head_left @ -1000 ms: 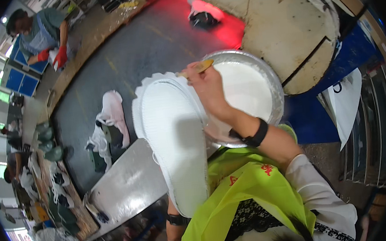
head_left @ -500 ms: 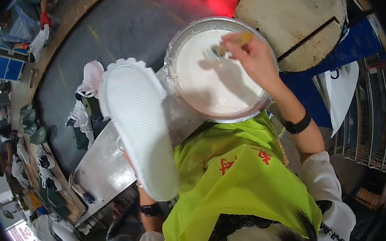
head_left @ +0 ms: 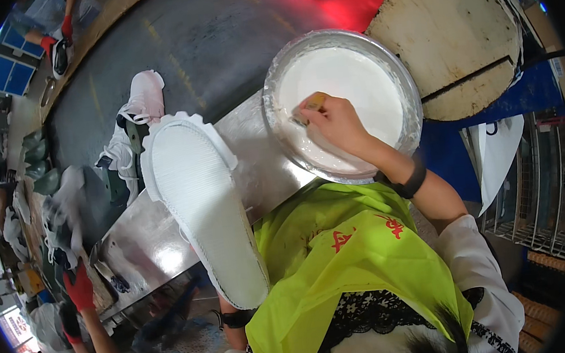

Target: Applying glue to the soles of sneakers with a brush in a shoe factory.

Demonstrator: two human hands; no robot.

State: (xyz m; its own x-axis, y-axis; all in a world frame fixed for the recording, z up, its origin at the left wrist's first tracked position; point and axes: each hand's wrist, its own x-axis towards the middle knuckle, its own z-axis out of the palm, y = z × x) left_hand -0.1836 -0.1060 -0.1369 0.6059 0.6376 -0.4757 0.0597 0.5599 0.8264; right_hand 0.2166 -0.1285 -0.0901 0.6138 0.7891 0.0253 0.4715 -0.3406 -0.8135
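A large white shoe sole [head_left: 204,203] with a scalloped rim at its far end is held up in front of me at a slant. My left hand is behind it, its fingers hidden; the left forearm [head_left: 234,335] comes up beneath the sole's near end. In my right hand [head_left: 339,128] is a small brush [head_left: 299,117] with a yellowish handle, pinched between the fingers. The brush is over the left part of a metal bowl [head_left: 412,101] of thick white liquid [head_left: 354,69]; whether its tip touches the liquid is hard to tell.
The bowl stands by a shiny metal ledge [head_left: 161,244] along a dark conveyor belt [head_left: 197,43]. White shoes [head_left: 144,98] lie on the belt, left of the sole. A co-worker's red-gloved hand [head_left: 79,288] is at lower left. A wire rack [head_left: 534,208] stands at right.
My right hand has moved the brush left and nearer within the bowl. The sole has tilted slightly. A red-gloved hand of a co-worker has come in at lower left.
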